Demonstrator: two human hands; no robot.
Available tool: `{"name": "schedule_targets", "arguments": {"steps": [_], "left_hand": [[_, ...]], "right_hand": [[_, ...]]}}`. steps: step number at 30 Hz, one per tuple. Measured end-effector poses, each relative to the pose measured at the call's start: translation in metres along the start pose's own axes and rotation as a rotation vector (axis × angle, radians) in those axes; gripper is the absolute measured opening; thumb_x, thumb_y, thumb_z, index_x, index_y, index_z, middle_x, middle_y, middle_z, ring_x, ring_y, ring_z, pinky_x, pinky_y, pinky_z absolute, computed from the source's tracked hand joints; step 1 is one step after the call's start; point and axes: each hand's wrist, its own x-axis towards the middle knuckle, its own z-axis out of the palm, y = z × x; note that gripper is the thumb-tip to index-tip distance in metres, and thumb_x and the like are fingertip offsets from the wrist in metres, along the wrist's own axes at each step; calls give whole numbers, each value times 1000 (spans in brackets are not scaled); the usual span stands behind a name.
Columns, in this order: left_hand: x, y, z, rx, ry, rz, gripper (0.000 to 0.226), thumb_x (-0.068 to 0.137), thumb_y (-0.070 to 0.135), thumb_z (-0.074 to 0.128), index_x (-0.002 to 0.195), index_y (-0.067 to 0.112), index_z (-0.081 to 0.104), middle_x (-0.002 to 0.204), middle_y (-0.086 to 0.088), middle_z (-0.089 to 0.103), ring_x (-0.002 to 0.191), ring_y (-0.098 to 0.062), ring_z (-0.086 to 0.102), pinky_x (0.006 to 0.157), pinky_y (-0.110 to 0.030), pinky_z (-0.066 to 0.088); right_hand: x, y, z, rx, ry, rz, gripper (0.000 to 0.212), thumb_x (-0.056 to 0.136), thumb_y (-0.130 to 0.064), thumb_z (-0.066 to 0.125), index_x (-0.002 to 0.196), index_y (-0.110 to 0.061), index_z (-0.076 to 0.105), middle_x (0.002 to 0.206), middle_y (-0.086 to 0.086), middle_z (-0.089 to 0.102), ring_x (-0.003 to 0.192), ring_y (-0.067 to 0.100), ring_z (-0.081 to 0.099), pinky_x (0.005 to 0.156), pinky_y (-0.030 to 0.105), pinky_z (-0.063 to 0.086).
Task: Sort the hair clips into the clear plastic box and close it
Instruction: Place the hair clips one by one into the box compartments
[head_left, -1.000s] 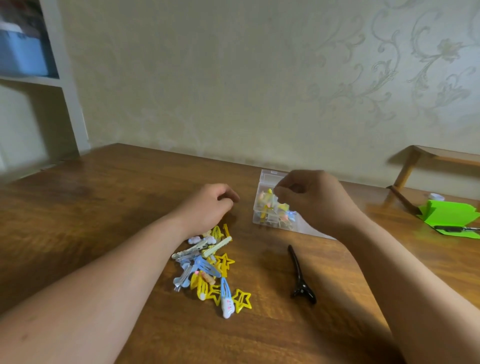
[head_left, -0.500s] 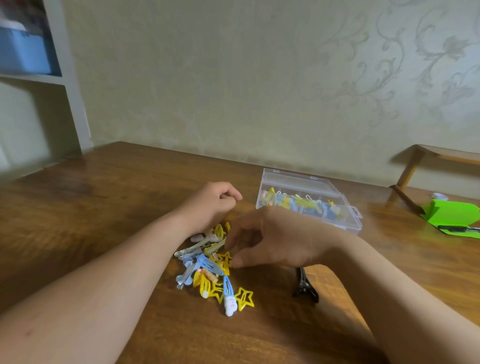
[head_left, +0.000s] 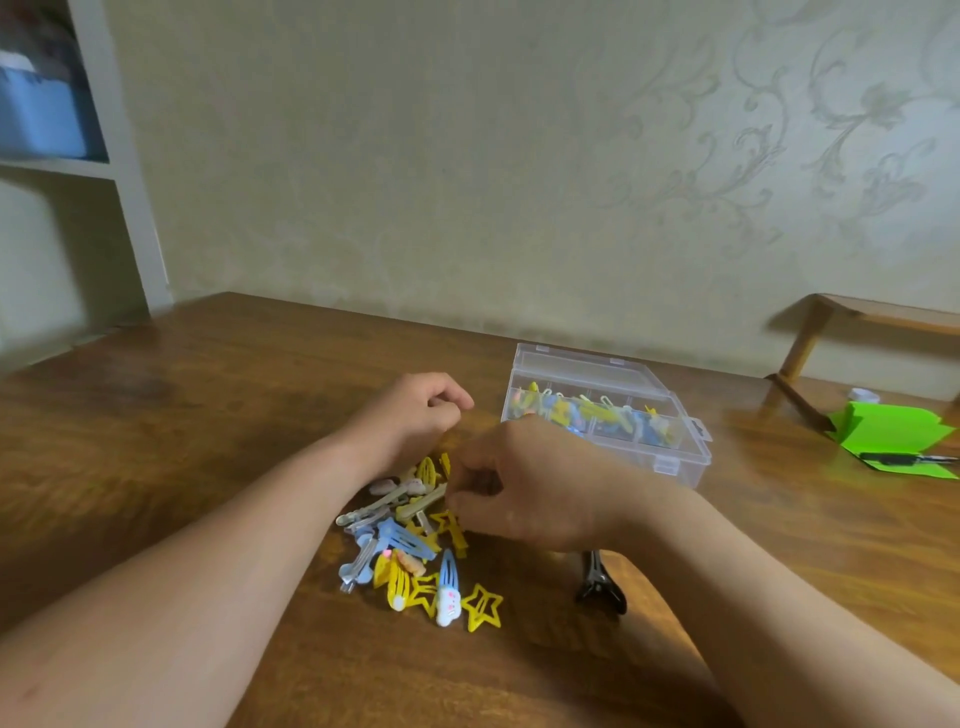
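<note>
Many small hair clips (head_left: 410, 551) lie heaped on the table (head_left: 208, 395). I judge them light, stiff and slick, best pinched across a long edge. The right hand (head_left: 524, 488) curls its fingertips (head_left: 457, 499) at a pale long clip (head_left: 421, 506); whether it grips, I cannot tell. The left hand (head_left: 415, 415) rests just behind, loosely curled, nothing visible in it. Farther right, the clear plastic box (head_left: 670, 462) holds sorted clips.
</note>
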Motion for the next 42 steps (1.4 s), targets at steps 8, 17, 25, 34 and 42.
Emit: {"name": "schedule_targets", "arguments": {"steps": [8, 17, 25, 34, 42], "left_hand": [[-1, -4, -2, 7, 7, 12, 26, 101, 20, 60, 102, 40, 76, 105, 6, 77, 97, -15, 70, 87, -35, 56], [-3, -1, -3, 21, -2, 4, 28, 102, 20, 58, 107, 40, 76, 107, 8, 76, 98, -11, 69, 85, -32, 54], [-8, 2, -4, 31, -14, 11, 26, 103, 24, 56, 111, 40, 75, 107, 9, 76, 96, -21, 72, 88, -43, 59], [-8, 0, -5, 12, -10, 26, 22, 103, 26, 59, 107, 40, 75, 109, 7, 74, 100, -19, 70, 88, -42, 57], [-10, 4, -5, 21, -32, 20, 31, 108, 20, 51, 126, 31, 74, 118, 12, 72, 110, -9, 68, 101, -38, 56]], "right_hand": [[-2, -4, -7, 14, -194, 54, 34, 96, -52, 72, 123, -30, 70, 94, -14, 63, 83, 3, 60, 68, 24, 47], [-5, -7, -12, -16, -213, 156, 41, 89, -54, 78, 121, -30, 68, 96, -13, 64, 87, 5, 61, 76, 31, 53], [-10, -4, -23, 39, -339, 154, 39, 92, -38, 80, 126, -28, 65, 103, -10, 70, 86, 9, 67, 76, 28, 54], [-11, 21, -36, 419, -77, 96, 3, 96, -17, 75, 96, -14, 74, 79, 2, 73, 68, 13, 65, 63, 31, 52], [-3, 74, -26, 200, 615, 428, 8, 97, -23, 71, 99, -26, 78, 87, -11, 77, 85, 10, 72, 74, 30, 58]]}}
